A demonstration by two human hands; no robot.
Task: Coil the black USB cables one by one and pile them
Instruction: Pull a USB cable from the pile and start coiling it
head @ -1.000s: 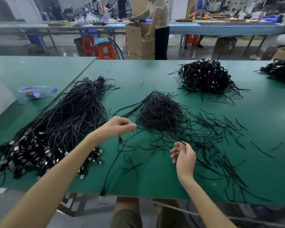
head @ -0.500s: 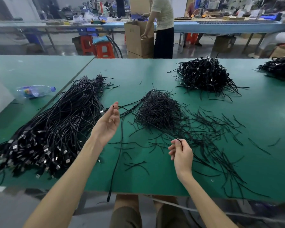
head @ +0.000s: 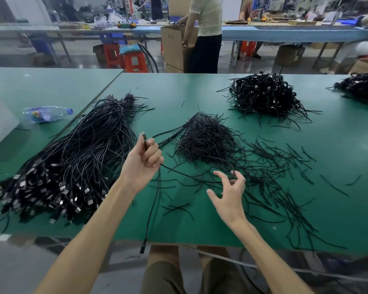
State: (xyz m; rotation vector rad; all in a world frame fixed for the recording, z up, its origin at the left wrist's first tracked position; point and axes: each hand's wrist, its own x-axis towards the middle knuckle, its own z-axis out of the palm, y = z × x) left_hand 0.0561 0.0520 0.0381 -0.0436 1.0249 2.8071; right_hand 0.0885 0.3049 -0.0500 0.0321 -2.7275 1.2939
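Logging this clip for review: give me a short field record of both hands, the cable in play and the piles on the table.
left hand: grips a thin black USB cable near one plug; the rest hangs over the green table's edge
right hand: fingers spread above scattered thin black ties; grip unclear
straight black cable bundle: left of hands
heap of black ties: centre
pile of coiled black cables: far side

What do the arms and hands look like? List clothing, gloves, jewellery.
The left hand and right hand are bare, with no gloves and no rings or watch visible. The left arm and right arm are uncovered to the frame edge, with no sleeves in view.
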